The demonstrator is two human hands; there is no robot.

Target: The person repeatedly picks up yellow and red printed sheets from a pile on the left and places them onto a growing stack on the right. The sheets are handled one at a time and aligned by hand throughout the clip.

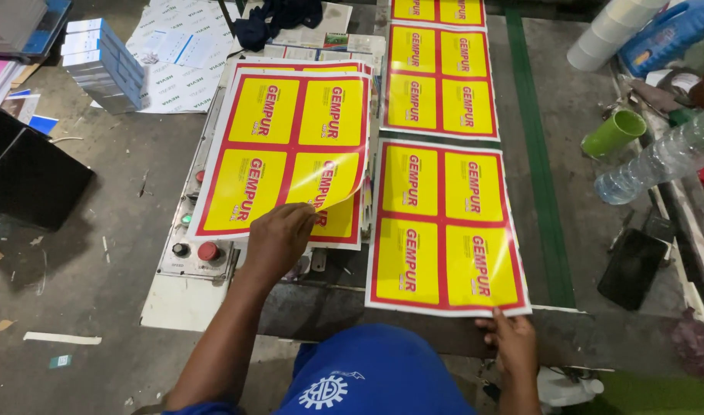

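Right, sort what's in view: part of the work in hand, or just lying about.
In hand: left hand lifting the top sheet off the stack; right hand on the near sheet on the belt.
Lying about: green cup, plastic bottle, stacked boxes, dark cloth.

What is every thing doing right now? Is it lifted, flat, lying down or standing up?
Left hand: lifting the corner of the top sheet.
Top sheet: corner curled up, rest lying on the stack.
Right hand: pinching the near edge of the flat sheet.
Flat sheet: lying flat.
Green cup: tipped on its side.
Clear bottle: lying on its side.
Box stack: piled up, closed.
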